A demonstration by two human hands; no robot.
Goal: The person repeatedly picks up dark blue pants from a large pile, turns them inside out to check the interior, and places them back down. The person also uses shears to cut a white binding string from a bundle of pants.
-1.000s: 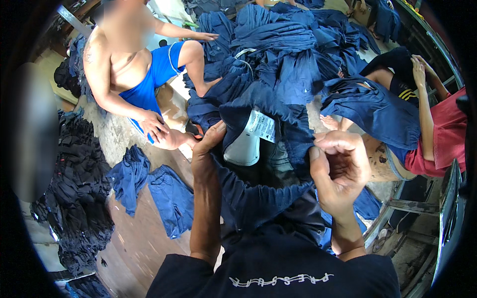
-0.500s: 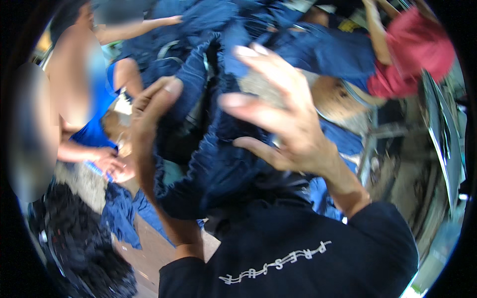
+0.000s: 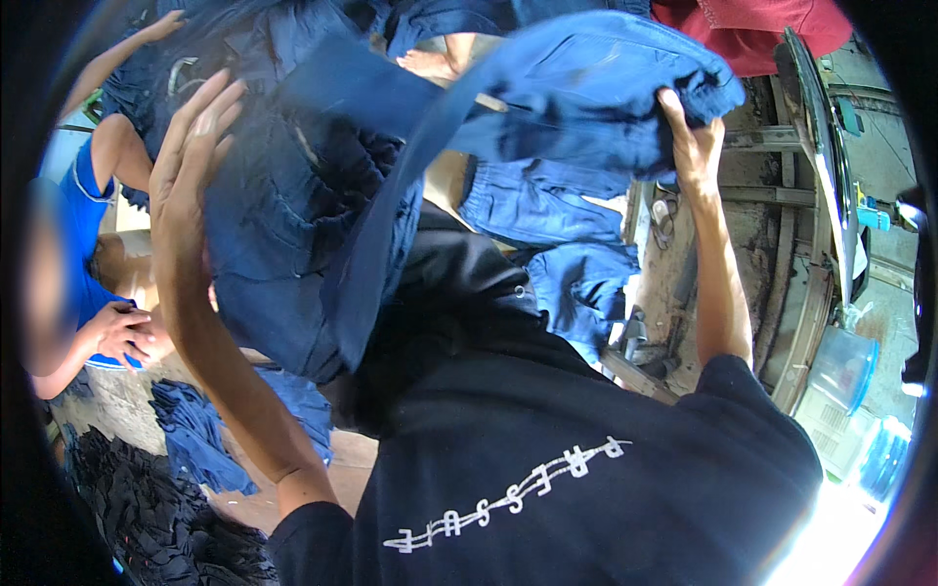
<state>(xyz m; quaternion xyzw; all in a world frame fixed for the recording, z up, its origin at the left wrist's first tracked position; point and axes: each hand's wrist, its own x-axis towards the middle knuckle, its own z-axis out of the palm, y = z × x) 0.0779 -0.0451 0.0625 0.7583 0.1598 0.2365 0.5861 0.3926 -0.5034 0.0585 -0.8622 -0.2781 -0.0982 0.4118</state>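
My right hand (image 3: 696,151) is raised at the right and grips a pair of navy elastic-waist pants (image 3: 572,93) by the gathered waistband end, thumb on top. The cloth arches from there across to the left and hangs down toward my lap, partly blurred. At the left, my left hand (image 3: 191,146) is up with its fingers stretched out and holds nothing. It is beside a heap of dark navy cloth (image 3: 269,234) in front of me, where single garments are hard to tell apart.
More blue pants (image 3: 547,200) lie beyond my lap at the right. A black cloth pile (image 3: 156,518) and blue garments (image 3: 195,430) lie at lower left. A person in blue (image 3: 88,244) sits at left. Wooden framing (image 3: 782,195) and a clear plastic box (image 3: 840,371) stand at right.
My right hand has swung up and right, pulling the pants out into an arch. My left hand has let go of the cloth and moved up and left, its fingers straightened. The view has shifted.
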